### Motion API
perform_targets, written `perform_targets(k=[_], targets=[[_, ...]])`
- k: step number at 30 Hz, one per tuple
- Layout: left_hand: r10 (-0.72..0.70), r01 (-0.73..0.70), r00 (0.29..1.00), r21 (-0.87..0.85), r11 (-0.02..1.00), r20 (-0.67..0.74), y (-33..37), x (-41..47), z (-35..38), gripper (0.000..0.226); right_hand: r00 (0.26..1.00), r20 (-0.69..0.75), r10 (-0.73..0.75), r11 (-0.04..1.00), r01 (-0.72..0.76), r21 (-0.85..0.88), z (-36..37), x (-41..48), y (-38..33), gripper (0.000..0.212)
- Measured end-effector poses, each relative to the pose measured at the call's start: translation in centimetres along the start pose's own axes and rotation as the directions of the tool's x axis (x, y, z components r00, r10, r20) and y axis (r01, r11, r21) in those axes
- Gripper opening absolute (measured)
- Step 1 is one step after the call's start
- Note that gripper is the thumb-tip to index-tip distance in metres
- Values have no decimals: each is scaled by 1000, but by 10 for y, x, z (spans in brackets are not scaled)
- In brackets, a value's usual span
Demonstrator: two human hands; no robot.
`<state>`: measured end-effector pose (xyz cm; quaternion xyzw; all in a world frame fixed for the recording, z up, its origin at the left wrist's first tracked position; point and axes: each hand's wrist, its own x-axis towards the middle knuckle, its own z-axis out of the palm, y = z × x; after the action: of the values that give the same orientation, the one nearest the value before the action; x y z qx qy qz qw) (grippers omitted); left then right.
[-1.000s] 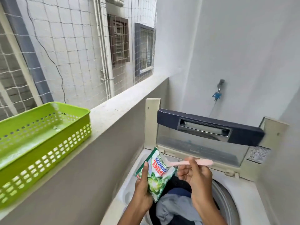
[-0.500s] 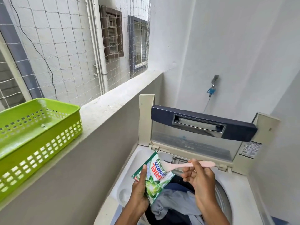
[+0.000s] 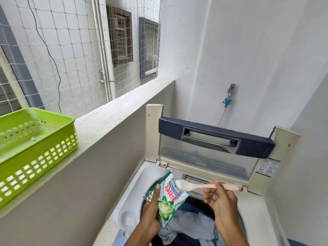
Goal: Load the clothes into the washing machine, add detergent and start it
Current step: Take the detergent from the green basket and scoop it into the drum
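The top-loading washing machine (image 3: 255,215) stands open, its lid (image 3: 213,137) folded upright at the back. Grey and dark clothes (image 3: 193,228) fill the drum. My left hand (image 3: 150,213) grips a green detergent packet (image 3: 166,197) over the drum's left rim. My right hand (image 3: 221,205) pinches a pink plastic spoon (image 3: 204,186) by its handle. The spoon's bowl, heaped with white powder, sits at the packet's open top.
A green perforated basket (image 3: 35,146) rests on the concrete ledge (image 3: 113,119) to the left. A wall tap with a blue fitting (image 3: 228,100) is behind the machine. Netting covers the opening above the ledge. Walls close in at back and right.
The spoon's bowl has come out of the packet carrying powder. Both hands stay over the drum; the camera has tilted slightly.
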<state>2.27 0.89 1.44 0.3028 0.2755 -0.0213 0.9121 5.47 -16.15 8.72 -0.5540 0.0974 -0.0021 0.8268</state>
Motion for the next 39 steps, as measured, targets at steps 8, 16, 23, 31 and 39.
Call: perform_targets(k=[8,16,23,31,39], targets=[[-99,100,994,16,995,-38,-11,27,7,63,998,-54,30,998,-27,60,-23,35,4,21],[-153,151,986,-32,988,-61,-12,38,-8,64,980,-180,82,997,-82,5,-52,84,33,19],[-131,127,990,-72,989,-56,-8,39,-13,53,974,-146,171,963,-197,-185,-56,104,63,12],[-146,143,989,-99,985,-27,-5,36,-14,57,994,0,107,869,-93,-485,-61,99,70,23],[-140,137,990,-75,988,-33,-2,29,-12,55,998,-42,55,922,-66,-382,-61,91,63,17]])
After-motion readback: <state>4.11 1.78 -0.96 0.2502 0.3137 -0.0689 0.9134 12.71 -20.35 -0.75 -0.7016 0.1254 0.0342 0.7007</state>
